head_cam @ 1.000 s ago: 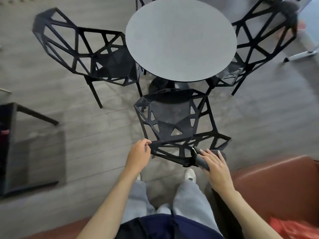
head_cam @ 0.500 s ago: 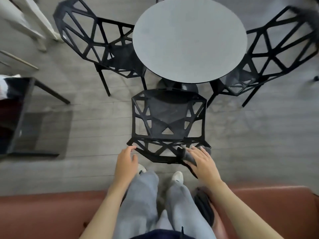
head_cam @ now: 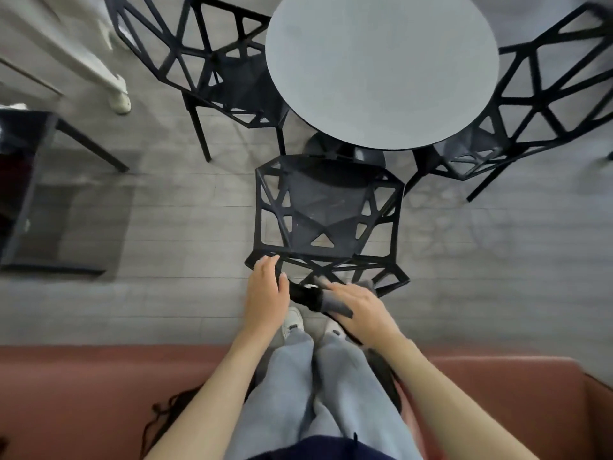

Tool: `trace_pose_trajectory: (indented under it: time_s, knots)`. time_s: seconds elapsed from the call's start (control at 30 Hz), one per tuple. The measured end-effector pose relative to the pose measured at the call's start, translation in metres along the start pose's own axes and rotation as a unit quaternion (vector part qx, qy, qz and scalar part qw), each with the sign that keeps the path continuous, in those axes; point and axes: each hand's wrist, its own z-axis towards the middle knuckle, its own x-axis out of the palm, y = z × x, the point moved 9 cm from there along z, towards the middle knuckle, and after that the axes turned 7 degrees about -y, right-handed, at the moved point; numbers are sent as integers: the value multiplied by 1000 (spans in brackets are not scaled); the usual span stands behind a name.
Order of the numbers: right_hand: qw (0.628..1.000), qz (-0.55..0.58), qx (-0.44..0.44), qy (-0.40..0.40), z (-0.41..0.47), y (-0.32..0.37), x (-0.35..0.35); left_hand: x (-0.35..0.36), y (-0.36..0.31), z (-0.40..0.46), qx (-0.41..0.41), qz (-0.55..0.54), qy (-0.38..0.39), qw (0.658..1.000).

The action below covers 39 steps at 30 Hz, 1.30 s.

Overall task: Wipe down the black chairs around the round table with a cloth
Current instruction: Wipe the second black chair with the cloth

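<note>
Lying draped over the top rail of the nearest black chair (head_cam: 326, 210), the grey cloth (head_cam: 331, 302) sits under the right hand (head_cam: 360, 307), whose straight, slightly spread fingers press it flat. The rail's long axis runs left to right, so the wipe likely travels sideways along it. The left hand (head_cam: 267, 292), fingers loosely extended, rests on the rail's left end, just beside the cloth.

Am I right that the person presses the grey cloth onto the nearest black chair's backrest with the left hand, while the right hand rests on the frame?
Not quite: the hands are swapped. In the head view the right hand presses the grey cloth onto the nearest black chair's backrest, while the left hand rests on the frame.
</note>
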Motion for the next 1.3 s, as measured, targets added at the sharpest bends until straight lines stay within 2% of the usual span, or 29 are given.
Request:
trace_pose_trajectory:
  time_s: [0.07,0.2,0.27,0.3,0.4,0.5,0.53,0.6,0.67,0.8,0.87,0.93,1.0,1.17,1.3]
  knots:
    - [999,-21,35,-18,-5,-38,-26,11,2,1,-22,9,9,1000]
    - [963,-36,255,-82,-6,-120,-70,37,4,0,-9,89,19,996]
    - [950,-52,300,-74,-6,-130,-75,50,4,-3,-2,109,24,994]
    - [956,-62,283,-56,-2,-120,-70,55,3,-3,-5,111,21,994]
    - [984,-80,158,-4,11,-57,-33,62,2,-5,-31,111,-17,993]
    - [997,-22,73,-25,16,-4,-22,60,0,-9,-59,107,-87,989]
    - [999,-21,39,-18,17,0,-23,60,-1,-10,-66,110,-108,986]
    - [999,-25,2,48,19,-14,-28,58,-4,-9,-95,112,-152,978]
    - [992,-21,11,121,19,-49,-34,56,-6,-7,-149,97,-196,964]
    - [960,-26,126,249,32,-145,-40,52,-12,-11,-248,68,-294,921]
    - [944,2,164,287,40,-175,-41,51,-12,-15,-265,84,-328,903]
    - [932,25,188,308,41,-193,-40,52,-16,-14,-249,116,-338,900]
    - [931,27,170,322,37,-192,-37,51,-19,-13,-237,118,-345,900]
    - [942,68,47,326,14,-139,-35,47,-26,-15,-225,110,-370,895]
    - [940,71,64,327,28,-156,-33,48,-24,-16,-215,115,-368,897]
